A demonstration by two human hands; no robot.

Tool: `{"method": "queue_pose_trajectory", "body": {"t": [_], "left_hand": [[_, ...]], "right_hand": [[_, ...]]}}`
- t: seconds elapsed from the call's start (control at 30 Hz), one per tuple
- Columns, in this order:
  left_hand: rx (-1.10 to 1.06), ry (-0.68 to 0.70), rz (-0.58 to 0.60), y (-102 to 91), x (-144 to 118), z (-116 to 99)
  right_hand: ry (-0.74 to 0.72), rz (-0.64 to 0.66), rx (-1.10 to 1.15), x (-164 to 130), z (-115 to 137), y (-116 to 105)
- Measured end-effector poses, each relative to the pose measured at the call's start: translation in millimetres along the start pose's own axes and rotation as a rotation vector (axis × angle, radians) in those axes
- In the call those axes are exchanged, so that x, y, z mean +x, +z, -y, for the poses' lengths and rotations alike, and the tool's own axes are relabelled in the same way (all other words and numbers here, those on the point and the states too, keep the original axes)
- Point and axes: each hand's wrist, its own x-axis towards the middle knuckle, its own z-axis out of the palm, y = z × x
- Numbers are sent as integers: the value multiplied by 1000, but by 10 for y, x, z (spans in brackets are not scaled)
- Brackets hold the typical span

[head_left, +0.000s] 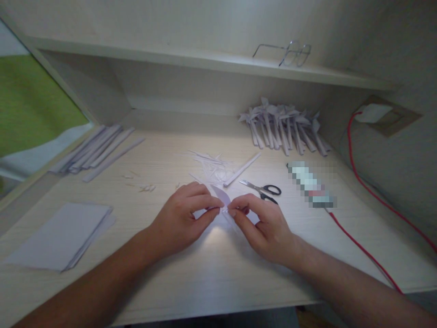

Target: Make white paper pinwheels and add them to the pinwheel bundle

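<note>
My left hand [186, 214] and my right hand [261, 225] meet at the middle of the desk, both pinching a small folded piece of white paper [221, 196] between thumb and fingertips. The paper is held just above the desk top [211, 269], and most of it is hidden by my fingers. A thin rolled paper stick [241, 169] and a heap of paper trimmings [210, 164] lie just behind my hands. Black-handled scissors [263, 188] rest shut to the right of my right hand.
A stack of white sheets [61, 234] lies front left, folded paper strips [97, 150] back left. A pile of finished paper pinwheels [285, 125] sits back right. A blurred tube [312, 186] with a red cable [362, 248] runs along the right; glasses [290, 52] lie on the shelf.
</note>
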Motion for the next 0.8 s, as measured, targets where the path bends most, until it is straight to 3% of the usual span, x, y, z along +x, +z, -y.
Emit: {"method": "queue_pose_trajectory", "body": {"t": [0.8], "left_hand": [[18, -2, -30, -7, -11, -10]], "right_hand": [[14, -19, 0, -24, -25, 1]]}}
